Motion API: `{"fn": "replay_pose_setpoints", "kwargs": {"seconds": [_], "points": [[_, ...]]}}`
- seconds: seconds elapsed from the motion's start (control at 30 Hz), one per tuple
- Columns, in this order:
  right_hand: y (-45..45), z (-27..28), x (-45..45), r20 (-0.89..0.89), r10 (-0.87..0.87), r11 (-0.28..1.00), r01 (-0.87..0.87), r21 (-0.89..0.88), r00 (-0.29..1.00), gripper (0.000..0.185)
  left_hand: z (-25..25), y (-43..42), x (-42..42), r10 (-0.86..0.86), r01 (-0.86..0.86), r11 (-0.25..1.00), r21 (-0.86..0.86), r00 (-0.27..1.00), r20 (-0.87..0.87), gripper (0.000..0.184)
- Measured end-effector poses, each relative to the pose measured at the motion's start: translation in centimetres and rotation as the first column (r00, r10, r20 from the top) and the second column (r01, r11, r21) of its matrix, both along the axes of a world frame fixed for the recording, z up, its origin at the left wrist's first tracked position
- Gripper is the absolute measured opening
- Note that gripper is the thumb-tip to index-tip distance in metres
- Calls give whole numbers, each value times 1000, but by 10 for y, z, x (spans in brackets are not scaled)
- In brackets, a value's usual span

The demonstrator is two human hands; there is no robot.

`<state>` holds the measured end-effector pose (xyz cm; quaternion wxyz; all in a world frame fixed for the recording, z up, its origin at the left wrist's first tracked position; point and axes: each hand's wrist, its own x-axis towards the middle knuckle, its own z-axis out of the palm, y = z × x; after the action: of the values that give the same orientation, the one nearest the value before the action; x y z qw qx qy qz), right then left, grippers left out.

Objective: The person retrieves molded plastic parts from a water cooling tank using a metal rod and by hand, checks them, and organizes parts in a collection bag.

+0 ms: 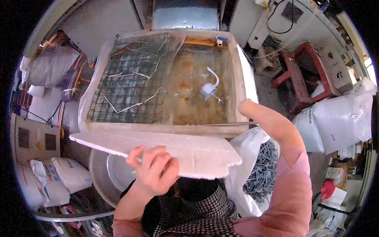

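Observation:
My left hand (156,170) has its fingers wrapped round the near edge of a white foam-like board (177,152), which has a ragged right end. The board is tilted in front of a wide tub (130,127). My right hand (246,107) is at the tub's right rim; its fingers are hidden. Murky water (193,94) fills the tub's right part, with a pale lilac object with a curved stem (209,89) in it. Green wire mesh (130,79) covers the left part. A thin metal rod (221,124) lies along the front rim.
An open white sack (241,173) of grey plastic pieces (262,170) stands at front right. A round basin (98,177) is below the board. Red stools (296,75) and full sacks (335,122) are on the right, with more sacks (63,175) at left.

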<state>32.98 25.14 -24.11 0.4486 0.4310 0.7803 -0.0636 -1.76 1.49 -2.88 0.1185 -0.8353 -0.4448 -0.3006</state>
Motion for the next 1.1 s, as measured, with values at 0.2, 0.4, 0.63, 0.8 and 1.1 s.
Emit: {"fn": "replay_pose_setpoints", "kwargs": {"seconds": [0.2,0.4,0.63,0.8,1.1], "points": [[63,-41,-102,-431,106,967,8,255,896,32,7,-14,-17,-33,20,997,-75,981,-189,8],[97,-111,-114,-197,513,793,-375,480,835,45,11,-12,-27,-17,-8,989,-146,985,-169,11],[93,-58,-109,-267,386,909,-314,274,883,47,20,-10,-25,-35,5,975,-221,991,-132,10],[86,-13,-107,-692,58,953,166,252,720,62,67,-4,-9,24,-45,781,-623,999,-43,54],[91,30,-121,-836,-396,543,637,-547,-380,45,66,120,-10,-304,-1,448,-894,940,-153,49]]}}
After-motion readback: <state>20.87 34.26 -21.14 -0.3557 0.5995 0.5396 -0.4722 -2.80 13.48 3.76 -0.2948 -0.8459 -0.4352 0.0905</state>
